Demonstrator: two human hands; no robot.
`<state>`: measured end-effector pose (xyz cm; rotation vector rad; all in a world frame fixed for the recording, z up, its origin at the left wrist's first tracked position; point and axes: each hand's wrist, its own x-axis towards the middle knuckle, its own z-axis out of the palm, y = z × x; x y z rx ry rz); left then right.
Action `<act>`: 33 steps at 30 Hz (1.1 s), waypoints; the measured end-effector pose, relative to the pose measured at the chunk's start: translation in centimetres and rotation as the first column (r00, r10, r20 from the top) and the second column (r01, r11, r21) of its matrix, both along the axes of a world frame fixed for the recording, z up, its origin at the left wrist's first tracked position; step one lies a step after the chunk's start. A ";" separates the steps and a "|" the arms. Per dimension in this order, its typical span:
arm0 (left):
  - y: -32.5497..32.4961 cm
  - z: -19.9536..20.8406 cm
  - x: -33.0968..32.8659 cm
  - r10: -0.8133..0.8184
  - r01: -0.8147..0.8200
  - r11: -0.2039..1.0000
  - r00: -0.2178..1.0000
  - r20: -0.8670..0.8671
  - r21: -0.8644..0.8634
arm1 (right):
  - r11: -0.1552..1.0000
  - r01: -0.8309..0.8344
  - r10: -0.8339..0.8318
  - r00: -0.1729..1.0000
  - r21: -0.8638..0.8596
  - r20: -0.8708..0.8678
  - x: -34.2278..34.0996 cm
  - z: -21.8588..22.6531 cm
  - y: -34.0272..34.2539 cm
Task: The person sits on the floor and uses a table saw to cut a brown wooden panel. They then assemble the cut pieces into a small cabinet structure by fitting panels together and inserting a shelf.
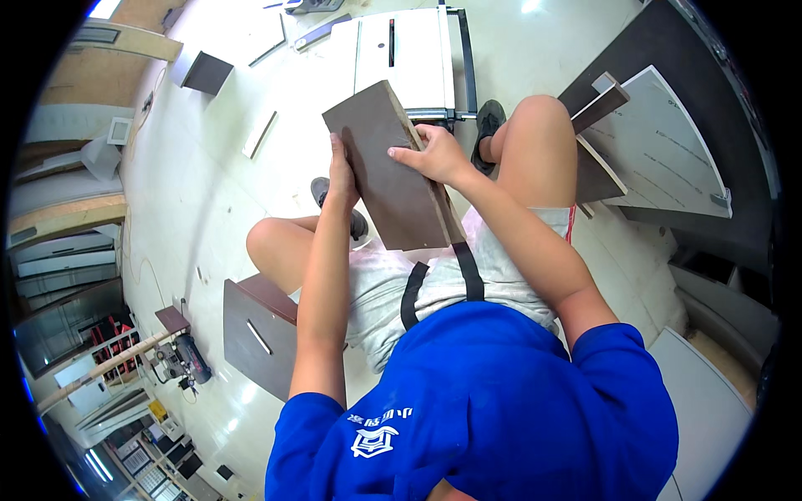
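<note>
Above my lap I hold a brown rectangular board (388, 179) tilted between both hands, with a second board edge showing along its right side. My left hand (341, 171) grips the left edge, thumb up against the face. On the right edge, near the far end, my right hand (436, 157) is closed, its thumb lying across the face and its fingers partly hidden behind. Just beyond the board's far end stands a table saw (405, 58) with a white top and a dark slot.
A drawer-fronted brown cabinet (259, 338) stands by my left hip. At right lean a large white panel (668, 142) and dark boards. A wood strip (261, 135) and a small box (205, 71) lie on the floor at left. An air compressor (185, 361) sits farther left.
</note>
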<state>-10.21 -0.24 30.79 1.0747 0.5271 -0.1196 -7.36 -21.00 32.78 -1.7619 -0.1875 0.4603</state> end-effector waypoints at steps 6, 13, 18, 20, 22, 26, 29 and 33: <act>-0.2 -0.2 0.0 -0.013 0.014 0.999 0.999 -0.032 0.048 | 0.998 0.043 -0.043 0.999 -0.039 -0.016 -0.4 -0.2 0.5; 0.5 -1.3 1.2 0.008 -0.018 0.993 0.996 0.087 0.114 | 0.995 0.098 -0.097 0.994 0.025 -0.044 -0.1 -3.9 1.2; 1.9 -2.5 0.3 0.013 -0.051 0.986 0.973 0.229 0.160 | 0.985 0.151 -0.145 0.987 0.079 -0.074 -0.9 -3.4 2.7; 1.9 -1.9 0.8 0.066 -0.048 0.996 0.965 0.253 -0.075 | 0.962 0.213 -0.211 0.977 0.171 -0.030 -0.8 -3.5 2.2; 1.8 0.3 1.2 0.190 -0.194 0.981 0.964 0.188 0.001 | 0.942 0.253 -0.254 0.967 0.223 -0.024 -0.1 -4.7 1.5; 5.1 1.2 0.2 0.289 -0.307 0.933 0.950 0.115 0.186 | 0.893 0.242 -0.249 0.968 0.379 -0.031 0.0 -4.2 1.4; 4.7 1.8 -0.4 0.097 -0.156 0.931 0.977 0.189 0.329 | 0.892 0.255 -0.277 0.961 0.374 0.007 0.1 -3.6 0.8; 2.8 2.0 -0.1 -0.027 0.007 0.997 0.964 0.264 0.078 | 0.907 0.232 -0.262 0.964 0.351 0.042 0.6 -3.3 0.2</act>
